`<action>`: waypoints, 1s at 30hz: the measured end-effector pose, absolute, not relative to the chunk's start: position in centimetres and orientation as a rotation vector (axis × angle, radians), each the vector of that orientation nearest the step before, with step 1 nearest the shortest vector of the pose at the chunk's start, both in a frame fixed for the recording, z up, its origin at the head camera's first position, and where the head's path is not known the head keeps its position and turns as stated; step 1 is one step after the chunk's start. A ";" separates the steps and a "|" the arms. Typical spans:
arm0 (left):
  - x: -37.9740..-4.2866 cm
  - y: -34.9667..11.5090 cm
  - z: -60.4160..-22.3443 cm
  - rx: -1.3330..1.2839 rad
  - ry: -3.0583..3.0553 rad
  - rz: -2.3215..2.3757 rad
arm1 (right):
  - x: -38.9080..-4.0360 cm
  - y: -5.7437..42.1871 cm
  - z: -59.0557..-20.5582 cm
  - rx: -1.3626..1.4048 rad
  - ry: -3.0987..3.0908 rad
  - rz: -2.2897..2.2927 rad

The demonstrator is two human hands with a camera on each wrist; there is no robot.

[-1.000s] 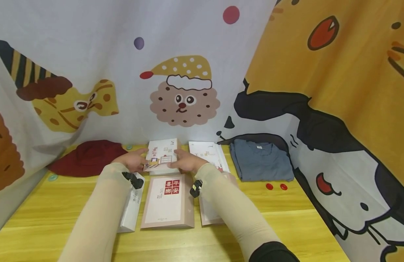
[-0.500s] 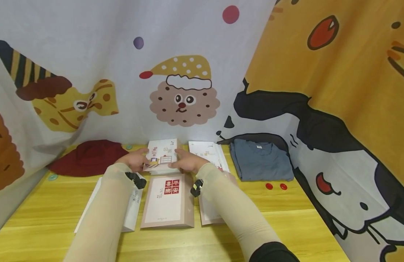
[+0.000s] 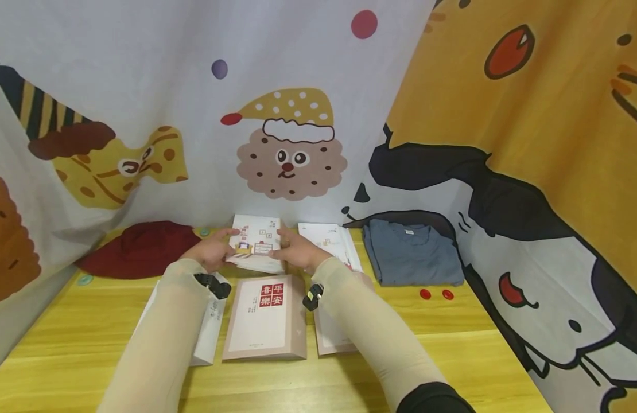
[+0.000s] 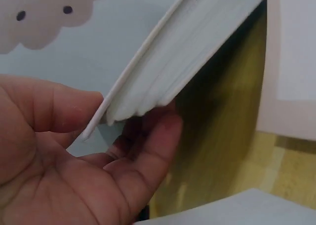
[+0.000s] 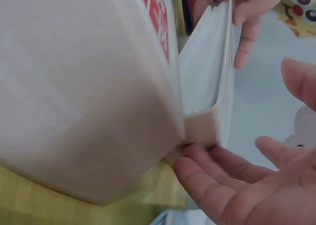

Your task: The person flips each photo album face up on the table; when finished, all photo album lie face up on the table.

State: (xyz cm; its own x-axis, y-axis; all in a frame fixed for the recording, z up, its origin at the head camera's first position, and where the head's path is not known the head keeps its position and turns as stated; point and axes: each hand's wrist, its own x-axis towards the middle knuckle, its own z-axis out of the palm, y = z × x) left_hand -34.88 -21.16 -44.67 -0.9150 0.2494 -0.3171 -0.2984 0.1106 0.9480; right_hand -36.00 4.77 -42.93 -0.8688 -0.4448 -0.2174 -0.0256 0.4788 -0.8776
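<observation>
Mostly white, the thick book [image 3: 256, 240], with red and yellow print.

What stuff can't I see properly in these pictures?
Head: part of the near left book, behind the left sleeve.
Head: part of the near right book, behind the right sleeve.
Head: the small print on the near middle book, too tiny to read.
Left wrist: the rest of the held book, cut off by the top edge.

Head view bright; wrist views dimmer, soft
</observation>
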 end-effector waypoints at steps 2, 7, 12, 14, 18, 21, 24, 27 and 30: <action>-34.7 -21.3 -44.4 -0.019 2.006 1.870 | -35.9 4.6 -42.8 -0.439 2.347 -1.377; -34.1 -21.6 -43.6 0.100 2.136 1.813 | -35.3 4.1 -42.4 -0.523 2.395 -1.319; -33.2 -21.2 -42.6 0.167 2.182 1.918 | -34.9 3.7 -42.1 -0.537 2.372 -1.318; -32.8 -20.8 -42.3 0.174 2.164 1.982 | -34.8 3.5 -41.9 -0.535 2.347 -1.364; -32.4 -19.6 -42.1 0.218 2.109 2.034 | -34.4 3.0 -41.6 -0.500 2.285 -1.490; -32.4 -18.6 -42.2 0.264 2.078 1.992 | -34.2 2.8 -41.3 -0.481 2.336 -1.549; -32.5 -17.7 -42.4 0.282 2.058 1.915 | -34.3 2.6 -41.1 -0.461 2.499 -1.508; -32.7 -17.0 -42.6 0.288 2.067 1.823 | -34.5 2.6 -41.1 -0.403 2.626 -1.454; -32.8 -17.1 -42.8 0.270 2.142 1.723 | -34.9 2.8 -41.5 -0.344 2.677 -1.404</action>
State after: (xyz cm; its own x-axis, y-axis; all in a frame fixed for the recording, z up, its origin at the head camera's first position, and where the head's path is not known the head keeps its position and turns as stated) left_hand -32.83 -17.08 -42.81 -0.9104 0.3771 -0.1699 -0.0851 0.2313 0.9692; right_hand -34.91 2.78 -41.49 -0.9695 -0.2444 0.0169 -0.1528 0.5495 -0.8214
